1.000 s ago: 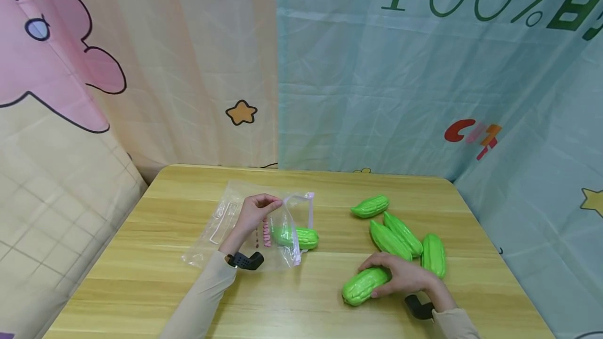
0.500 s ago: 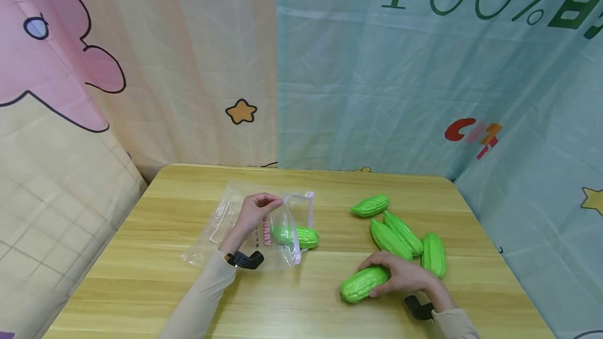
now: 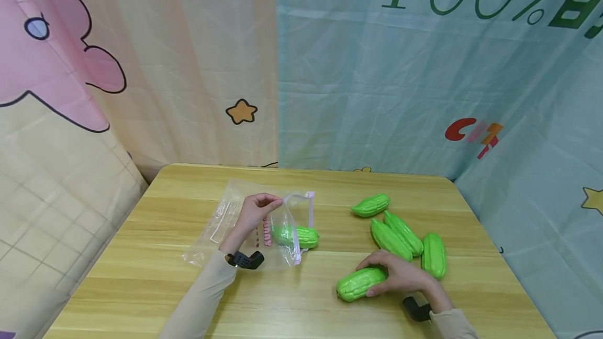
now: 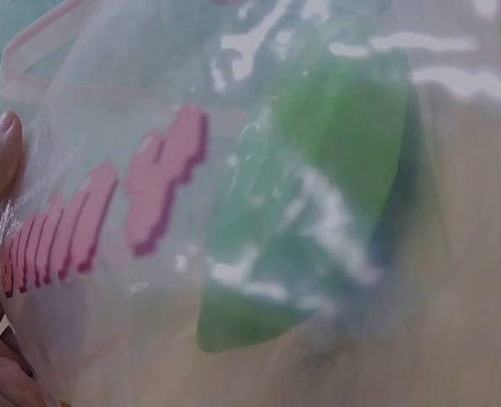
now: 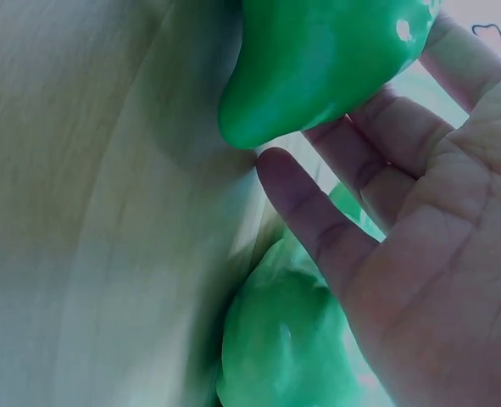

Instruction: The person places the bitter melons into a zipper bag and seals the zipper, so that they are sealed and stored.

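Note:
My left hand (image 3: 252, 216) pinches the upper rim of a clear zip bag (image 3: 221, 224) that has pink lettering and a pale purple seal strip. Inside lies one bright green bitter melon (image 3: 307, 237), its end sticking out at the bag's mouth; the plastic also covers a green shape (image 4: 318, 186) in the left wrist view. To the right, my right hand (image 3: 400, 275) grips another bitter melon (image 3: 358, 284) between thumb and fingers, low at the table. Its tapered tip (image 5: 250, 127) shows close to the wood in the right wrist view.
Several more bitter melons lie beyond and beside my right hand: one at the back (image 3: 370, 205), a touching pair (image 3: 403, 233) and one at the right (image 3: 434, 255). The wooden table (image 3: 292, 302) ends at a printed curtain (image 3: 358, 93) behind.
My right hand and the bitter melon in it have shifted slightly to the left and a little away from me. My left hand and the bag stay where they were.

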`<state>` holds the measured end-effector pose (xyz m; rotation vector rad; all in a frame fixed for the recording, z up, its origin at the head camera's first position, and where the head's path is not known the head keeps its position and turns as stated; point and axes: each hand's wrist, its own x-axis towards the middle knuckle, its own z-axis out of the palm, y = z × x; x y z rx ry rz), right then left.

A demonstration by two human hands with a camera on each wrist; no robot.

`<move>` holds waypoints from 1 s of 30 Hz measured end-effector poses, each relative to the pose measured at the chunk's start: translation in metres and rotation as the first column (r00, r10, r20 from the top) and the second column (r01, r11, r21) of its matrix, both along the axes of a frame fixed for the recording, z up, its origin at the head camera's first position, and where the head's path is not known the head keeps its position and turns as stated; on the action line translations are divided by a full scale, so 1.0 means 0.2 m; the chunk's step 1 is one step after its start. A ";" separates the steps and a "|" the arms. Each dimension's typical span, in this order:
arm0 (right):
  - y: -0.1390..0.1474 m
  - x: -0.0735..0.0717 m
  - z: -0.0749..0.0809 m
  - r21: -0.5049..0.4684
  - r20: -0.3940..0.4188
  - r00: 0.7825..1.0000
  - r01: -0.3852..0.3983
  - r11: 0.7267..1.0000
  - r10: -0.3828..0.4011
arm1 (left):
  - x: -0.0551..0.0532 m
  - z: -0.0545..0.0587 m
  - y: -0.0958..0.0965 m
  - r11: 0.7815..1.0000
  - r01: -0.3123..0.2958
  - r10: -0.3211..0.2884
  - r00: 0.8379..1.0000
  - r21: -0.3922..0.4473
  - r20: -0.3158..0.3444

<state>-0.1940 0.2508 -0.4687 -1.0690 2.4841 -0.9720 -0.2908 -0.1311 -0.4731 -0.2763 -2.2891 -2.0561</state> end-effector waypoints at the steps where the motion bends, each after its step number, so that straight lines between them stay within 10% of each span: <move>1: 0.00 0.00 0.00 -0.010 0.003 1.000 -0.003 1.000 0.003 | 0.00 0.00 0.00 1.000 0.000 0.000 1.000 0.002 0.000; 30: -0.04 0.02 -0.03 -0.074 0.065 0.991 0.120 0.990 -0.116 | 0.01 0.00 0.00 1.000 -0.011 0.012 1.000 0.010 -0.020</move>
